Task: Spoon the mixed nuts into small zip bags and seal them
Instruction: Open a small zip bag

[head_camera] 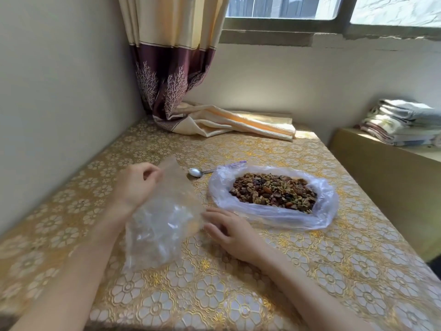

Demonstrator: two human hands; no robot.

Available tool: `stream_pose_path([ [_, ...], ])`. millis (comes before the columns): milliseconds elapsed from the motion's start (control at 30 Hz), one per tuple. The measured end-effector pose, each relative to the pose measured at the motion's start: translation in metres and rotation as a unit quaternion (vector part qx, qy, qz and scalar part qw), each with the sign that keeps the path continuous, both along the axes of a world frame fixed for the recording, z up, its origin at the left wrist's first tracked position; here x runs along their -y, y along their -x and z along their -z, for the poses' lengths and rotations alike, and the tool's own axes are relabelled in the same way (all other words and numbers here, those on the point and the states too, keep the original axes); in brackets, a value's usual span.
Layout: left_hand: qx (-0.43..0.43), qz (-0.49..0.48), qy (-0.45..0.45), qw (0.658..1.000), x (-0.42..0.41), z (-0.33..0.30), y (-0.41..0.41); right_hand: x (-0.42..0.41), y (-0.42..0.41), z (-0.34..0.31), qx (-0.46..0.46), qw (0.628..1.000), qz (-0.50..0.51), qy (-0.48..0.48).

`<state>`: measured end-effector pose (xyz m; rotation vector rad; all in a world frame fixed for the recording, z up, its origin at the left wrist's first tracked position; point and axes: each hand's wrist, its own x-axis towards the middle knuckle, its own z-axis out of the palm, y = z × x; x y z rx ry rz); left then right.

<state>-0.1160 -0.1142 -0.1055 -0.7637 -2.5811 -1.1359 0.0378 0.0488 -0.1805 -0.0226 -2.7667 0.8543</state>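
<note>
At the near-left of the counter (310, 271), the left hand (136, 185) pinches the upper edge of a clear pack of small zip bags (162, 223), raising its far end; the pack's long axis runs near to far. The right hand (229, 231) rests with fingers spread flat, touching the pack's right edge, holding nothing. The mixed nuts (274, 191) lie in an open plastic bag (327, 201) just right of and beyond the right hand, long axis left to right. The spoon (196, 172) lies between pack and nuts at the far side, handle pointing right; the right hand is nearer it. Open room remains near and right.
</note>
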Motion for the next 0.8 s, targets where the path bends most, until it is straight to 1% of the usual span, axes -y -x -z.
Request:
stream_pose_path([
  [67,-0.062,-0.033,-0.106,0.992,-0.009,-0.012,-0.002,-0.004,0.0,-0.008,-0.001,0.995,0.024,0.101],
  [133,-0.16,-0.054,-0.168,0.971,-0.023,-0.019,-0.012,-0.008,0.0,-0.017,-0.027,0.976,0.052,0.21],
  [200,-0.228,-0.055,-0.2,0.951,-0.041,-0.018,-0.027,-0.015,0.001,-0.028,-0.07,0.936,0.066,0.34],
  [267,-0.247,-0.031,-0.21,0.946,-0.062,-0.008,-0.044,-0.027,0.0,-0.035,-0.116,0.894,0.074,0.427],
  [300,-0.245,-0.004,-0.203,0.948,-0.073,-0.001,-0.052,-0.033,0.0,-0.037,-0.131,0.879,0.074,0.453],
  [367,-0.218,0.083,-0.161,0.959,-0.094,0.018,-0.068,-0.042,-0.001,-0.035,-0.143,0.857,0.074,0.489],
  [433,-0.156,0.184,-0.11,0.964,-0.108,0.033,-0.079,-0.049,-0.001,-0.029,-0.148,0.846,0.088,0.504],
  [467,-0.126,0.224,-0.096,0.962,-0.113,0.039,-0.082,-0.052,-0.001,-0.026,-0.151,0.841,0.102,0.509],
  [533,-0.074,0.27,-0.101,0.955,-0.117,0.044,-0.08,-0.057,-0.001,-0.022,-0.157,0.833,0.121,0.516],
  [600,-0.037,0.286,-0.109,0.951,-0.117,0.045,-0.074,-0.06,-0.001,-0.019,-0.156,0.832,0.113,0.52],
  [667,-0.033,0.283,-0.103,0.953,-0.115,0.047,-0.071,-0.059,-0.001,-0.017,-0.151,0.835,0.091,0.521],
  [800,-0.036,0.246,-0.101,0.963,-0.112,0.05,-0.073,-0.054,-0.002,-0.014,-0.127,0.842,0.052,0.521],
])
